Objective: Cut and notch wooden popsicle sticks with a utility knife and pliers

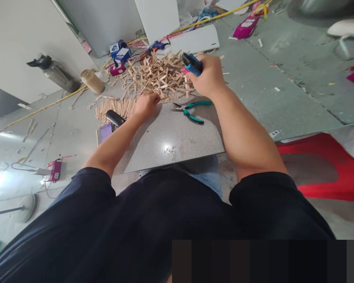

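Observation:
My right hand (208,74) is wrapped round a blue and black hand tool (192,65) with a pink part near my thumb; its exact kind is unclear. It is raised over the right side of a loose heap of wooden craft sticks (162,74). My left hand (148,103) rests low at the heap's near edge, fingers closed at some thin wood pieces; what they pinch is too small to make out. Needle-nose pliers (187,112) with green and black handles lie spread on the grey board (165,137). Beside my left wrist is a row of craft sticks (115,108).
A black object (115,118) lies by my left forearm. A dark bottle (60,74) and a tan jar (93,81) are at the left, along a yellow cable (44,105). Blue boxes (120,53) stand behind the heap. A red stool (327,165) is at the right.

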The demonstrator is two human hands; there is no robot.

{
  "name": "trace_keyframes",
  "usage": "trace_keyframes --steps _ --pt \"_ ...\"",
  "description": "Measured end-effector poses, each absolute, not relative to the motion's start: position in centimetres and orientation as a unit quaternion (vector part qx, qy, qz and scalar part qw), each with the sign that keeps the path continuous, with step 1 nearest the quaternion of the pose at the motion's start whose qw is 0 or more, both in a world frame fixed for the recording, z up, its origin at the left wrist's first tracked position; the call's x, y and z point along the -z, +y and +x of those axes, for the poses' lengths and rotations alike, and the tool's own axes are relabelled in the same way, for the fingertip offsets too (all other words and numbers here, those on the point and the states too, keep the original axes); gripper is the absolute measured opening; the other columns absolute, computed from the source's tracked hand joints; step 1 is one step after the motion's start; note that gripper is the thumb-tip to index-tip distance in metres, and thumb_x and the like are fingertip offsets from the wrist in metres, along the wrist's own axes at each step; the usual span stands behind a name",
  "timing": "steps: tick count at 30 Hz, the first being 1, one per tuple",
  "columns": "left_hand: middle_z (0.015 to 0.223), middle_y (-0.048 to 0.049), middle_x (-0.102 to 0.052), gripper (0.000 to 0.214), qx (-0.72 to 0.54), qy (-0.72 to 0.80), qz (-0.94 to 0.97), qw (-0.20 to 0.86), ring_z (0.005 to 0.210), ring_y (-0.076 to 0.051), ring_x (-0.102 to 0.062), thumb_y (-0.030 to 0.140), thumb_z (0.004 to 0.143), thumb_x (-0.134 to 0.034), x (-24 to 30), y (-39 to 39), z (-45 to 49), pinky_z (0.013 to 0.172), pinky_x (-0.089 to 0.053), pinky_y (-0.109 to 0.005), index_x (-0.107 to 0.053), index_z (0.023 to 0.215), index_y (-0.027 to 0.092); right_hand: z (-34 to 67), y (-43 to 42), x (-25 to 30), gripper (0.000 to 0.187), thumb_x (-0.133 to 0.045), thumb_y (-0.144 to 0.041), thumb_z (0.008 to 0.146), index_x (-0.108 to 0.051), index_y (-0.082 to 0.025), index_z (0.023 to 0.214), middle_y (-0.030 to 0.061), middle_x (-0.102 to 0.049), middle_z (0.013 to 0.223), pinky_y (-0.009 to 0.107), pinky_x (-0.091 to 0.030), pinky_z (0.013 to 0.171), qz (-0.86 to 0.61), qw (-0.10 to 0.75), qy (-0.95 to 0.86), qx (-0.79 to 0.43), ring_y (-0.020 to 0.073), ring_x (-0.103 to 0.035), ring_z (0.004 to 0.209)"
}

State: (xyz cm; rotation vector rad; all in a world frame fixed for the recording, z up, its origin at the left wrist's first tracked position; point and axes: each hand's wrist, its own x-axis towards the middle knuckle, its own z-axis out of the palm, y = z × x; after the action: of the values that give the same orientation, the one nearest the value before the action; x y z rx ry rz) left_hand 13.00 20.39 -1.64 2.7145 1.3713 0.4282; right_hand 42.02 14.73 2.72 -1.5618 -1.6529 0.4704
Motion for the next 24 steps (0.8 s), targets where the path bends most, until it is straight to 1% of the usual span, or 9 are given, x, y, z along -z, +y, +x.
trace_keyframes --steps 2,4,7,11,13,17,19,21,24 --pt "0.122 -0.0183 -0.083 0.031 -0.137 0.432 0.891 0.041 0.117 -0.031 -0.075 0.008 0.104 -0.057 1.9 19.8 13.2 0.108 -0.059 -0.050 -0.085 0.110 0.020 42.0 14.8 -2.5 0.025 -0.079 -0.063 0.103 -0.072 -0.040 0.097 0.0076 -0.086 0.127 0.059 -0.051 0.106 -0.605 0.437 -0.653 -0.128 0.0392 -0.065 0.132" --pt "0.121 -0.0170 -0.084 0.029 -0.129 0.417 0.899 0.045 0.119 -0.031 -0.075 0.009 0.103 -0.060 2.2 18.9 13.1 0.109 -0.059 -0.049 -0.086 0.109 0.021 42.0 14.8 -2.3 0.028 -0.082 -0.060 0.100 -0.068 -0.040 0.088 0.0058 -0.086 0.117 0.056 -0.052 0.100 -0.592 0.457 -0.657 -0.091 0.0359 -0.068 0.118" --pt "0.121 -0.0171 -0.083 0.028 -0.124 0.411 0.903 0.038 0.120 -0.032 -0.074 0.011 0.105 -0.060 2.6 17.6 12.0 0.108 -0.059 -0.050 -0.086 0.109 0.021 41.8 14.8 -2.1 0.028 -0.085 -0.058 0.095 -0.066 -0.040 0.085 0.0031 -0.086 0.108 0.054 -0.051 0.097 -0.577 0.465 -0.662 -0.110 0.0337 -0.068 0.111" --pt "0.115 -0.0166 -0.083 0.028 -0.114 0.405 0.907 0.022 0.116 -0.032 -0.073 0.011 0.102 -0.060 3.0 17.3 9.7 0.106 -0.059 -0.050 -0.086 0.105 0.021 41.0 14.7 -2.2 0.035 -0.090 -0.065 0.093 -0.068 -0.039 0.086 0.0013 -0.084 0.095 0.051 -0.050 0.100 -0.572 0.458 -0.661 -0.159 0.0306 -0.065 0.111" --pt "0.112 -0.0163 -0.082 0.026 -0.110 0.403 0.909 0.010 0.116 -0.032 -0.072 0.010 0.099 -0.061 2.7 18.1 8.9 0.106 -0.059 -0.049 -0.085 0.100 0.021 40.5 14.5 -2.3 0.033 -0.090 -0.062 0.094 -0.070 -0.037 0.088 0.0034 -0.085 0.100 0.051 -0.051 0.104 -0.589 0.432 -0.663 -0.164 0.0310 -0.066 0.113" --pt "0.104 -0.0149 -0.080 0.021 -0.101 0.388 0.916 -0.010 0.112 -0.031 -0.070 0.010 0.092 -0.065 1.9 20.8 9.0 0.104 -0.058 -0.046 -0.082 0.093 0.022 40.0 14.3 -2.3 0.014 -0.085 -0.044 0.098 -0.079 -0.032 0.103 0.0110 -0.087 0.124 0.057 -0.058 0.112 -0.607 0.373 -0.684 -0.157 0.0378 -0.076 0.122" --pt "0.103 -0.0149 -0.080 0.019 -0.095 0.379 0.920 -0.020 0.113 -0.030 -0.070 0.012 0.093 -0.066 1.6 21.9 9.3 0.104 -0.059 -0.045 -0.082 0.093 0.022 40.1 14.6 -1.9 0.014 -0.083 -0.038 0.097 -0.081 -0.031 0.110 0.0118 -0.087 0.130 0.058 -0.061 0.117 -0.604 0.365 -0.693 -0.148 0.0389 -0.078 0.127" --pt "0.105 -0.0147 -0.080 0.020 -0.087 0.374 0.923 -0.030 0.117 -0.031 -0.071 0.015 0.097 -0.064 1.3 22.8 9.3 0.106 -0.059 -0.045 -0.083 0.097 0.022 40.4 15.1 -1.2 0.019 -0.085 -0.039 0.096 -0.082 -0.031 0.113 0.0116 -0.088 0.129 0.061 -0.064 0.119 -0.597 0.374 -0.696 -0.141 0.0405 -0.079 0.128" --pt "0.113 -0.0161 -0.081 0.027 -0.070 0.371 0.925 -0.044 0.120 -0.032 -0.073 0.014 0.101 -0.059 0.6 23.6 8.2 0.106 -0.060 -0.047 -0.084 0.105 0.023 40.9 16.2 0.0 0.027 -0.092 -0.049 0.091 -0.081 -0.031 0.109 0.0126 -0.089 0.118 0.068 -0.067 0.113 -0.577 0.407 -0.694 -0.139 0.0450 -0.081 0.121"
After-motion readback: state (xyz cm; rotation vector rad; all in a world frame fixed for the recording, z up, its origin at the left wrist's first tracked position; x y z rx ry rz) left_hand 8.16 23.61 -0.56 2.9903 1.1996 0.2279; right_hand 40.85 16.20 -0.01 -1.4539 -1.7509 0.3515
